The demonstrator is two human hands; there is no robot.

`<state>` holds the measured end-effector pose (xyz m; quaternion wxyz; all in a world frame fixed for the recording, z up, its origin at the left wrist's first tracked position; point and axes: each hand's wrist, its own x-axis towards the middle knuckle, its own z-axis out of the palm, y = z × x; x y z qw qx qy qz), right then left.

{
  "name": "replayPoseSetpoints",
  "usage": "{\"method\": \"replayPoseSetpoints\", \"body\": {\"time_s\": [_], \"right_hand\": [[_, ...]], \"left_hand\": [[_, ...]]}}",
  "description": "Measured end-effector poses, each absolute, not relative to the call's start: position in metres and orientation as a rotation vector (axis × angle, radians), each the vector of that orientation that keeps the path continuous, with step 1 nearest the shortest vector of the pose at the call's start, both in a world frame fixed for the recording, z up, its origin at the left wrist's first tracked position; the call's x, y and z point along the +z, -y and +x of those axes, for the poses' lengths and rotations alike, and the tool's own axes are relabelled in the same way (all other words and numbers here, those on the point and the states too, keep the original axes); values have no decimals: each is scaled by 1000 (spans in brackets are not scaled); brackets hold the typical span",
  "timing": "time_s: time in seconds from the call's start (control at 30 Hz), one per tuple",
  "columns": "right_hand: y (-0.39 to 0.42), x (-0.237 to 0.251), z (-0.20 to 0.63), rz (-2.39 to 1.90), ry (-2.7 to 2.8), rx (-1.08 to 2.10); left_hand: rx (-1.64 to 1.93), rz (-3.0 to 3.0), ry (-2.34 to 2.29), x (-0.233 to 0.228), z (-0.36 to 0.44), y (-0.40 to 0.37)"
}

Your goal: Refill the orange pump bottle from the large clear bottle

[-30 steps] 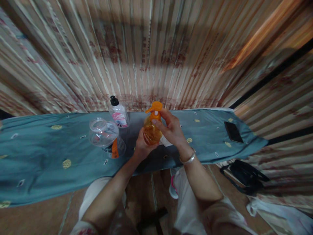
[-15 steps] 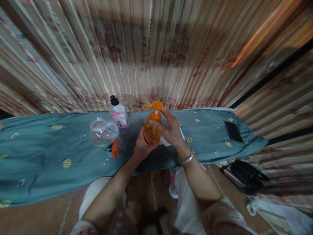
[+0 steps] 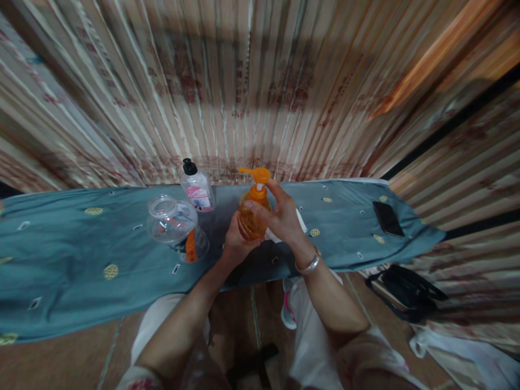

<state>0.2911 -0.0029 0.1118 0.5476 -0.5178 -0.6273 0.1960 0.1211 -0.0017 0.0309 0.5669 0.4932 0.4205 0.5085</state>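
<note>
The round amber plastic pump bottle is being held in the left hand near the bench's near edge; its orange pump collar is being gripped by the right hand, seemingly mid-twist; further turning is judged needed.

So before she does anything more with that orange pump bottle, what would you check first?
1. Left hand grips the pump bottle low down: ok.
2. Right hand fingers on the bottle's orange collar below the pump head: ok.
3. Bottle upright: ok.
4. Pump fully screwed tight: cannot tell.
5. Open clear jar stands apart to the left: ok.
6. Small black-capped bottle behind, upright and untouched: ok.
</note>
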Motion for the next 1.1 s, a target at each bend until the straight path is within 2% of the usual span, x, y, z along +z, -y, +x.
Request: {"method": "replayPoseSetpoints", "body": {"time_s": [1.1], "right_hand": [[1,108,284,-1229,1521,300]], "left_hand": [[1189,1217,-962,17,120,-2]]}}
